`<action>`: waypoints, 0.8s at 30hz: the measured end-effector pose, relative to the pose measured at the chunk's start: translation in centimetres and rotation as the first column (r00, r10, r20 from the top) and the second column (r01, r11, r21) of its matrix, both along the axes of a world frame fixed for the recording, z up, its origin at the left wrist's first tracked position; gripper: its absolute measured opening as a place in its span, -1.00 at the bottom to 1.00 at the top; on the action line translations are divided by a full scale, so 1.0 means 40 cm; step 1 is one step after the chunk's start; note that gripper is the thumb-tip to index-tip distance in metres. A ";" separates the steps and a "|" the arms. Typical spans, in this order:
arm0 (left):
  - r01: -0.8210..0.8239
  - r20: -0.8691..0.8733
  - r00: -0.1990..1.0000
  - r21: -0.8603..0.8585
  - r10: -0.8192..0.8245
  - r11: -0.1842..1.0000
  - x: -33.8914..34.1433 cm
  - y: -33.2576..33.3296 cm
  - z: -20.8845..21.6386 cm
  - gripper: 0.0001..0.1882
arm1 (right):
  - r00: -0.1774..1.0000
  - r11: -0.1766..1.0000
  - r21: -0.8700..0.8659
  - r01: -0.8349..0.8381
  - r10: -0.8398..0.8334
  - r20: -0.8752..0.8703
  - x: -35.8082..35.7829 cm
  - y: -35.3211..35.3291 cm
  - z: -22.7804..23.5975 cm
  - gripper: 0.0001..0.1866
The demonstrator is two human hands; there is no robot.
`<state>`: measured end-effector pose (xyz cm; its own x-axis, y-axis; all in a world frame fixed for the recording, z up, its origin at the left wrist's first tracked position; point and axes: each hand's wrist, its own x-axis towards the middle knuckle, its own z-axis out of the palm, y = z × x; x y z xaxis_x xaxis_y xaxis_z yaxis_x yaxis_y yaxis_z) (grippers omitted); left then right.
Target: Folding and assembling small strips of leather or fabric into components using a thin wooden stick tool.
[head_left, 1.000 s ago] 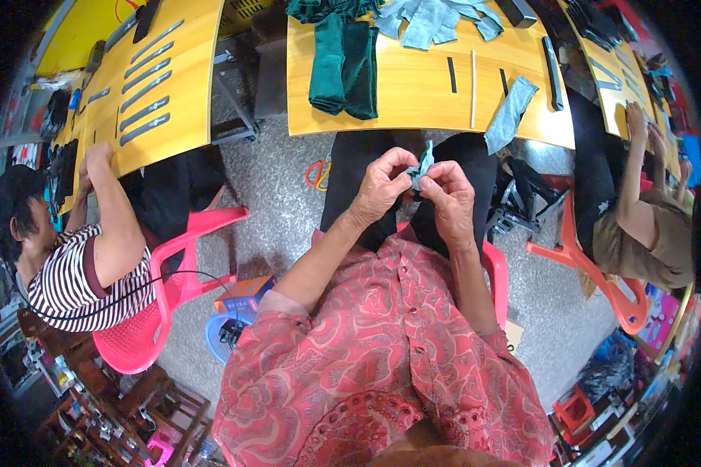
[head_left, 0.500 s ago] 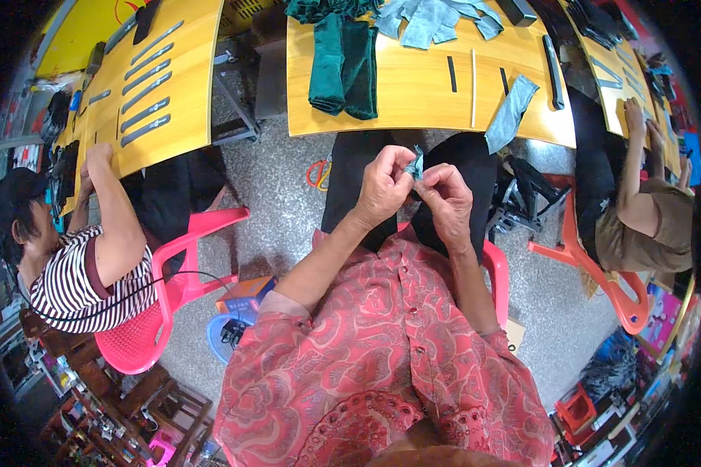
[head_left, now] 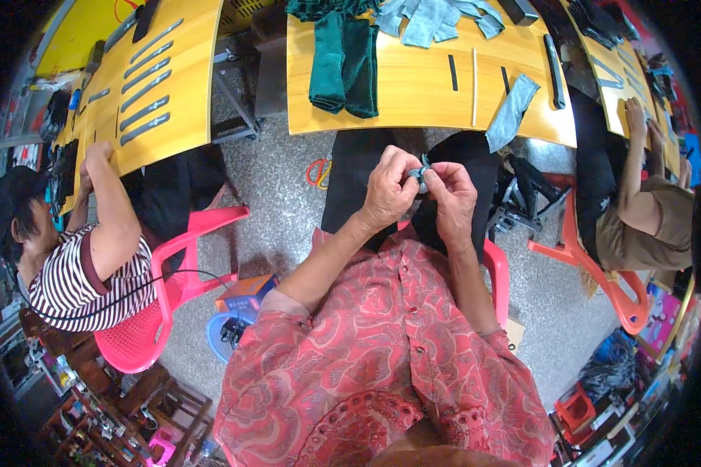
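Observation:
Over my lap, my left hand (head_left: pixel 389 189) and my right hand (head_left: pixel 452 198) meet, both closed in a pinch. Between their fingertips is a small piece of grey-blue fabric (head_left: pixel 419 173), bunched up and mostly covered by the fingers. On the yellow table ahead, a strip of light blue fabric (head_left: pixel 512 114) hangs slightly over the front edge. Folded dark green velvet pieces (head_left: pixel 344 70) lie left of it, with more light blue fabric pieces (head_left: pixel 436 19) farther back.
The yellow table (head_left: pixel 413 101) also bears a thin white stick (head_left: pixel 474 86) and dark strips. People work at tables on both sides; pink chair (head_left: pixel 167 303) and orange chair (head_left: pixel 592 268) stand there. Orange-handled scissors (head_left: pixel 317 173) and a blue basin (head_left: pixel 224 336) are below on the left.
My right hand has shifted slightly up and right, and its fingers have turned around the fabric. The fabric piece is bunched differently between my fingertips.

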<state>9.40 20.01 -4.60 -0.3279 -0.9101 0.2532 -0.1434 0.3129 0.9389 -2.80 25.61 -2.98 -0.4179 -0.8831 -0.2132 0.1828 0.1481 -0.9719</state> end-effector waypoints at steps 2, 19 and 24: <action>-0.006 -0.038 0.999 -0.057 0.004 0.998 -0.005 -0.005 -0.005 -0.85 | 1.000 1.000 -0.015 -0.004 0.004 0.021 -0.002 0.000 -0.005 -0.82; -0.024 -0.068 0.997 0.123 0.032 0.992 0.009 -0.006 0.015 -0.85 | 0.994 0.982 -0.154 -0.106 0.101 -0.039 0.000 -0.003 0.000 -0.83; 0.168 -0.100 0.982 0.105 -0.158 0.980 0.030 -0.034 0.019 -0.84 | 0.985 0.977 -0.122 -0.172 0.171 -0.018 -0.020 -0.004 0.004 -0.84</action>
<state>10.59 18.65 -3.85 -0.4546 -0.8707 0.1877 -0.0113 0.2163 0.9763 -3.61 25.44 -2.81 -0.2589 -0.9611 -0.0961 0.1582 0.0559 -0.9858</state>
